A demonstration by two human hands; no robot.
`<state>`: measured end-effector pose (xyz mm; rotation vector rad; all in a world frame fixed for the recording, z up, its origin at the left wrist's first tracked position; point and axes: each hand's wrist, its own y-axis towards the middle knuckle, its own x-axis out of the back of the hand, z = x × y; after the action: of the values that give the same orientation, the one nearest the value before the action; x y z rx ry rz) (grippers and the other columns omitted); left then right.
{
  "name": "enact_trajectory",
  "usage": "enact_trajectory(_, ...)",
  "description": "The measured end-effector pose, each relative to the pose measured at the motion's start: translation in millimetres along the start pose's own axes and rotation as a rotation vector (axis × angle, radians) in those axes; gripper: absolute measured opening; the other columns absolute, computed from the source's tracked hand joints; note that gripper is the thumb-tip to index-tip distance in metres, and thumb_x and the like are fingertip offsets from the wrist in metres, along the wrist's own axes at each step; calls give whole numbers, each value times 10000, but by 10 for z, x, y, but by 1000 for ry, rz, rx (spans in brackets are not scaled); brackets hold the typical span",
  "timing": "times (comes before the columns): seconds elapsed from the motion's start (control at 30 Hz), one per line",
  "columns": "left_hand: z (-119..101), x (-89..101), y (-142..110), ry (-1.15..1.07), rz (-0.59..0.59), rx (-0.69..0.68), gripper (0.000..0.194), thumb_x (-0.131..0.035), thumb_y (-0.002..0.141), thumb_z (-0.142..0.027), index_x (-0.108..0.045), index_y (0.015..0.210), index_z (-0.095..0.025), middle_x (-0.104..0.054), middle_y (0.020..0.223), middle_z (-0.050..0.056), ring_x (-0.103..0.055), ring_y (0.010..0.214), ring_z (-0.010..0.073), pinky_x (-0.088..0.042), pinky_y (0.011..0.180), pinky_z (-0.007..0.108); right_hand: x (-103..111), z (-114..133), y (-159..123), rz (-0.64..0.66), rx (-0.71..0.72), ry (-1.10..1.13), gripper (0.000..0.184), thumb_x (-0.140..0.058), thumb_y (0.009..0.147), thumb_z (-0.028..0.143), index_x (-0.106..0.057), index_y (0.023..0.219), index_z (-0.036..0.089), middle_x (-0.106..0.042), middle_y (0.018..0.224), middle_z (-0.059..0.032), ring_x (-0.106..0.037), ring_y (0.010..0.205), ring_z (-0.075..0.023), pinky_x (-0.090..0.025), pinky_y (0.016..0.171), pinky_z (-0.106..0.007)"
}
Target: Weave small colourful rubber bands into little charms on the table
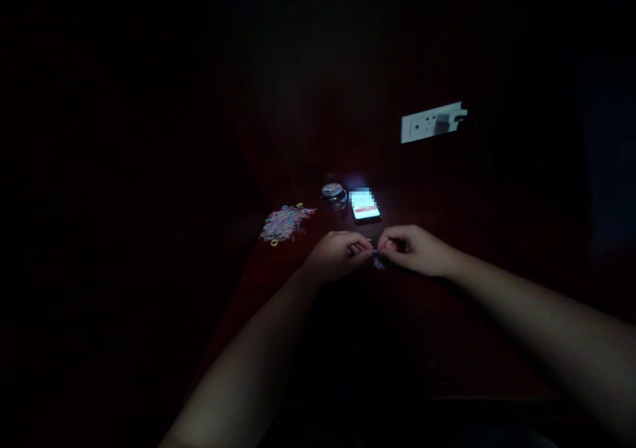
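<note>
Over the dark reddish table, my left hand [339, 254] and my right hand [415, 249] meet almost fingertip to fingertip, both closed in a pinch. Between them is a tiny pale strand, which looks like a small rubber band [375, 251]. Just beneath the fingertips lies a little bunch of pale purplish bands [379, 263]; the hands partly hide it. A yellowish bit [370, 240] shows behind the fingers. Off to the left of my left hand, a loose heap of small multicoloured rubber bands [284, 223] is spread on the table.
A phone [366, 213] with a lit screen lies beyond my hands. Left of it stands a small clear jar with a lid [333, 195]. A white socket panel [422, 126] with a plug in it is on the wall. The surroundings are very dark.
</note>
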<state>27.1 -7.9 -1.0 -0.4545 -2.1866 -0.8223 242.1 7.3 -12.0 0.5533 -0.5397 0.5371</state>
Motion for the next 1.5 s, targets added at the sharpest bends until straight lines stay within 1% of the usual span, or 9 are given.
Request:
enact_trajectory(0.27, -16, -2, -6, -11, -24, -12, 123, -636, 817, -247, -689, 874, -151, -685, 780, 28, -585, 626, 75, -467, 577, 178, -1, 22, -1, 4, -23, -3, 229, -575, 813, 361, -652, 823, 145, -548, 669, -9, -467, 605, -119, -379, 560, -240)
enact_trajectory(0.5, -10, 5, -7, -25, -6, -27, 129, -625, 828, -244, -690, 890, -151, -680, 784, 25, -576, 633, 73, -458, 587, 181, 2, 37, 0, 9, -10, -19, 232, -569, 823, 352, -672, 837, 144, -556, 677, -12, -470, 610, -115, -378, 566, -237)
enact_trajectory(0.7, -13, 10, -9, -22, -16, -7, 122, -629, 820, -234, -686, 882, -145, -683, 789, 30, -589, 635, 77, -468, 589, 183, -1, 20, -2, 3, -15, -12, 215, -575, 814, 352, -658, 821, 153, -564, 678, -14, -478, 615, -123, -384, 570, -244)
enact_trajectory(1.07, -2, 19, -11, -6, 29, 14, 132, -625, 818, -237, -689, 880, -140, -675, 768, 25, -580, 622, 77, -460, 580, 185, -9, 16, -9, -14, 5, 50, 196, -580, 817, 344, -629, 809, 155, -526, 666, -1, -451, 605, -115, -366, 564, -237)
enact_trajectory(1.33, -25, 25, -11, -4, 49, 26, 130, -623, 817, -237, -694, 876, -146, -679, 775, 28, -582, 634, 82, -463, 593, 192, -6, 19, -17, -8, -37, -3, 210, -566, 835, 369, -597, 806, 163, -549, 667, -3, -459, 595, -116, -355, 542, -228)
enact_trajectory(1.5, -40, 27, -14, 3, 56, 15, 130, -623, 818, -241, -697, 889, -160, -686, 802, 31, -593, 655, 91, -475, 619, 211, -5, -14, -19, -8, -33, -23, 199, -556, 832, 365, -568, 781, 174, -541, 661, 7, -444, 577, -109, -342, 530, -223)
